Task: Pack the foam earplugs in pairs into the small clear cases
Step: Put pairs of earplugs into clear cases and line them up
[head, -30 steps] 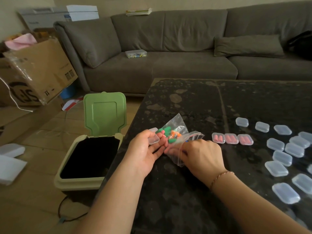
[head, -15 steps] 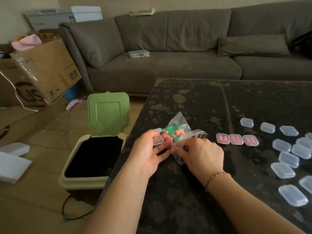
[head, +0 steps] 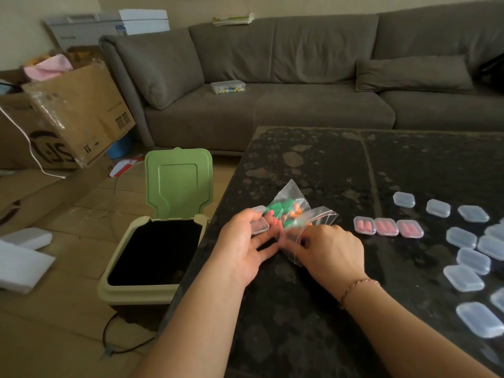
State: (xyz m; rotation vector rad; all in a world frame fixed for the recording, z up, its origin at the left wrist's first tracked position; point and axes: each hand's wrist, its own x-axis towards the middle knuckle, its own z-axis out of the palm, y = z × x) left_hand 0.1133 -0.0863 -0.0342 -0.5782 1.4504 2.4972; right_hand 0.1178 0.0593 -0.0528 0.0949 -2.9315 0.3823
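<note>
While the left hand holds a small clear case between thumb and fingers, the right hand pinches the zip bag of green and orange earplugs on the dark table, beside 3 filled cases.

1. You're showing both forearms bare, no sleeves coming into view anywhere.
2. Your right hand is wearing a thin twisted bracelet, coppery looking, at the wrist.
3. Your left hand is going without jewellery.
</note>
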